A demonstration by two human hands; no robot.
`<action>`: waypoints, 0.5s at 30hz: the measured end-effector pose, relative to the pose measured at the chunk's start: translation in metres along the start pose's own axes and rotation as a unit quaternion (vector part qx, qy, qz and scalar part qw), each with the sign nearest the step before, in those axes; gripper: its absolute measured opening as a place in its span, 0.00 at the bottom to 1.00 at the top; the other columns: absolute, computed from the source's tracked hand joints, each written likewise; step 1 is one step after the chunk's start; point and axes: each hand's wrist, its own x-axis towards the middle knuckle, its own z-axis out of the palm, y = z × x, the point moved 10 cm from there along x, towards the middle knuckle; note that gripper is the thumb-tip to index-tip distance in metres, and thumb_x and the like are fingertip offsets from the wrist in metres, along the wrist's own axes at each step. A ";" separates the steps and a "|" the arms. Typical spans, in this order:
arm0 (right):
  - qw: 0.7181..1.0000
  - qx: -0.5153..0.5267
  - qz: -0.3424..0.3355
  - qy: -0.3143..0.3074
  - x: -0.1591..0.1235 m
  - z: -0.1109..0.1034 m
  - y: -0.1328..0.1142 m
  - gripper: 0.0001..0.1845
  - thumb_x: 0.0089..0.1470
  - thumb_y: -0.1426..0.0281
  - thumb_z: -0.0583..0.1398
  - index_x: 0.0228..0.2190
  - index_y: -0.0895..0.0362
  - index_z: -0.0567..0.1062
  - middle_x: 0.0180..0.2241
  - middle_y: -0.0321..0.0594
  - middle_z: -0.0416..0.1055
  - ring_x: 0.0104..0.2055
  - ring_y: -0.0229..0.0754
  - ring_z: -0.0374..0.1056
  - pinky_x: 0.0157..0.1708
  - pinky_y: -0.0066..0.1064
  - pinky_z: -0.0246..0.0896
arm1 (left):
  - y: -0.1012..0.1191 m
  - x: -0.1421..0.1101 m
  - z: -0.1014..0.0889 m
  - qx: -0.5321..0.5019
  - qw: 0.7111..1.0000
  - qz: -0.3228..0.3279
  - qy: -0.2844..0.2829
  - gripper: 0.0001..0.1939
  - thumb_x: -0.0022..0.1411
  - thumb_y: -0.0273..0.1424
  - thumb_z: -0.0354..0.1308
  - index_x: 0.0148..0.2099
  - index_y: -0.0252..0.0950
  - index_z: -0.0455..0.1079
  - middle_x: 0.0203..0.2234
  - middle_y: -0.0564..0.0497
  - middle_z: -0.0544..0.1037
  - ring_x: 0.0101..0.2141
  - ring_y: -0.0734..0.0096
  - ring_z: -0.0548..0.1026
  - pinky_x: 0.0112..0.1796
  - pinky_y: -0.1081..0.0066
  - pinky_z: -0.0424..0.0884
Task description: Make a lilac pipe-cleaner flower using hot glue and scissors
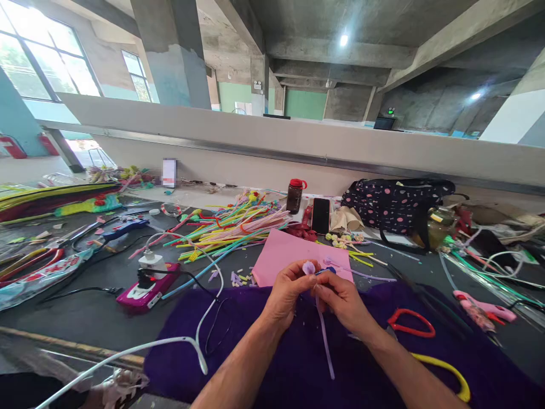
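Note:
My left hand [284, 292] is closed, thumb and fingers pinching a small lilac fuzzy flower [309, 267]. My right hand [343, 298] meets it fingertip to fingertip, also closed. From between the two hands a lilac pipe cleaner [325, 343] hangs down like a stem, its top hidden by the right fingers. A small blue piece [327, 270] with a thin metal part shows at the right fingertips; its kind cannot be made out. Both hands are above a dark purple cloth [238, 346], just in front of a pink sheet [279, 258].
Scissors with red handles [412, 324] and a yellow handle [451, 372] lie right. A pink glue gun [485, 307] is farther right. Left are a magenta power strip [147, 289] and a white cable [204, 318]. Behind are colourful pipe cleaners [238, 221], a bottle [294, 196] and a patterned bag [394, 204].

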 end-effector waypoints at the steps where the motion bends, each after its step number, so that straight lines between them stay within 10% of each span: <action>1: 1.000 -0.006 -0.008 -0.004 0.000 -0.001 -0.001 0.10 0.55 0.64 0.54 0.28 0.57 0.68 0.17 0.29 0.61 0.19 0.33 0.57 0.20 0.24 0.50 | 0.004 -0.001 0.002 0.004 1.000 0.013 -0.003 0.18 0.43 0.27 0.65 0.40 0.34 0.72 0.36 0.47 0.75 0.35 0.68 0.71 0.36 0.73 0.65; 15: 0.998 -0.002 -0.011 -0.059 0.001 0.003 0.001 0.11 0.56 0.64 0.54 0.27 0.57 0.68 0.18 0.30 0.61 0.20 0.32 0.55 0.21 0.24 0.47 | 0.021 -0.011 0.016 0.007 0.997 0.062 -0.053 0.16 0.45 0.25 0.64 0.39 0.35 0.72 0.31 0.48 0.76 0.30 0.72 0.72 0.31 0.73 0.67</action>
